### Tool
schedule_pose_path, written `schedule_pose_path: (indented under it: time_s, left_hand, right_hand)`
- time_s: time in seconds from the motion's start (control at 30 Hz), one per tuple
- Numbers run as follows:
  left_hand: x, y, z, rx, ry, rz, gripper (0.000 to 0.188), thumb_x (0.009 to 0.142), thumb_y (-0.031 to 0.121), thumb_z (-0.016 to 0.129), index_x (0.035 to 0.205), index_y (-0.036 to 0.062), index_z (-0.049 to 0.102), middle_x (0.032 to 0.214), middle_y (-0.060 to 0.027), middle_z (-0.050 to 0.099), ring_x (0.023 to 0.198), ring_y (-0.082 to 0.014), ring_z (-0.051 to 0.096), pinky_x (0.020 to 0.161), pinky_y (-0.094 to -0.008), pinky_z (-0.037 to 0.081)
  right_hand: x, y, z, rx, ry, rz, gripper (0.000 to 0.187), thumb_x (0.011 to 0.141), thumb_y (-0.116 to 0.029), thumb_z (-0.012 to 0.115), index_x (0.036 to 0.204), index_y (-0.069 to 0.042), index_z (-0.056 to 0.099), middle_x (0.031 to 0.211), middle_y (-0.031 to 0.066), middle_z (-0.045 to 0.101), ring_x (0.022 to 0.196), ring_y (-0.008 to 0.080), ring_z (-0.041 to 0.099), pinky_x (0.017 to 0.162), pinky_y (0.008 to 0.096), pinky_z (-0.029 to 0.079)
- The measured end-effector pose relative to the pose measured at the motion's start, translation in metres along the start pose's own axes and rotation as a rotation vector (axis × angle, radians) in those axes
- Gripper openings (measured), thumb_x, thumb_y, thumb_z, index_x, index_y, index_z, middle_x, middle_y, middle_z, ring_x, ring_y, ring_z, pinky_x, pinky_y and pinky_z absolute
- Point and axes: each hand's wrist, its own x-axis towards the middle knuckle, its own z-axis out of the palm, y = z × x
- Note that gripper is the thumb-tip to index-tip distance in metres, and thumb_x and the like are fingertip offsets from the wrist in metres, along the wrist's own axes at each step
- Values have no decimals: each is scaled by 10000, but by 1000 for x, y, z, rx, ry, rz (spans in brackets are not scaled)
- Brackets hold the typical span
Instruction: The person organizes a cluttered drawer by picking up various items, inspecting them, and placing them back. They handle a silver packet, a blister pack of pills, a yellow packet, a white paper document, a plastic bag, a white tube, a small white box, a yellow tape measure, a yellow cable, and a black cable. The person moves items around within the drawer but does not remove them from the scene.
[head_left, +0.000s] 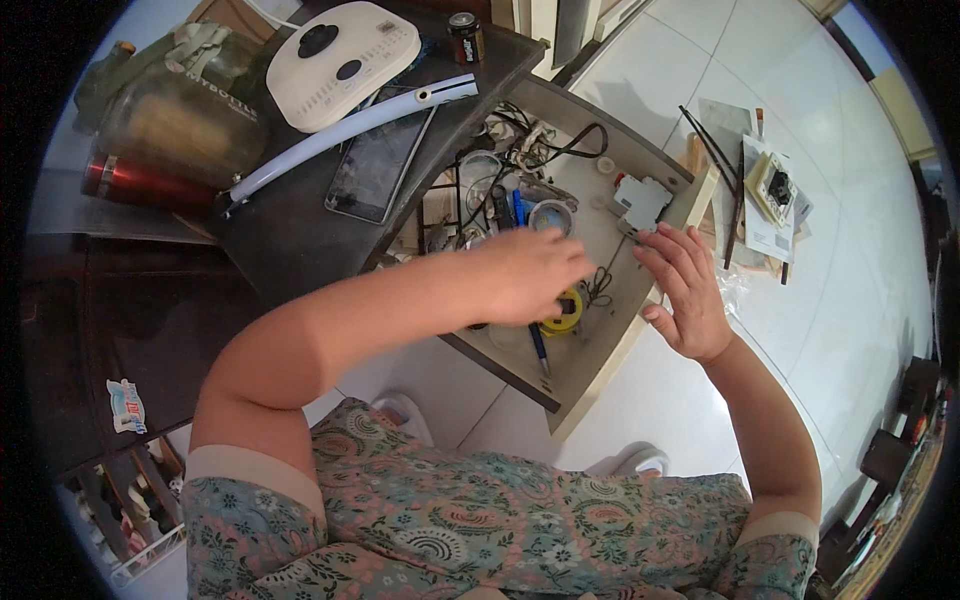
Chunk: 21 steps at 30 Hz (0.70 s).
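An open drawer juts out from a dark table, full of small odds and ends. My left hand reaches into it, fingers curled down over a yellow tape roll and a blue pen; what it grips is hidden. My right hand hovers at the drawer's right edge, fingers spread, holding nothing. Near its fingertips lie a tangle of thin black wire and a white electrical part. A round clear lid and black cables sit farther back in the drawer.
On the dark table lie a tablet, a white curved tube, a white oval device, a battery, a jar and a red flask. Papers and a white switch part lie on the tiled floor.
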Motion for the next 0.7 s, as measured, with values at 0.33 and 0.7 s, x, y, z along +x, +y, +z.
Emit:
schedule_pose_path:
  time_s: [0.33,0.7]
  left_hand:
    - [16,6,36,57,-204,-32,667,706,173,702,1309,75,434,1233,-146,463,1151,-328,474,960,-393,422]
    - [5,-21,5,-1437,-326,-276,489,907,351,394,1283,45,460,1075,-106,601,926,-218,613,763,-302,487]
  right_hand:
    - [-1,-1,-2,-28,13,-7,512,876,-480,470,1153,-57,556,1236,123,517,1204,329,429,1061,503,257]
    - [1,-5,-8,59,-8,37,413,841,-347,575,1145,-69,552,1180,111,527,1198,310,425,1077,502,236]
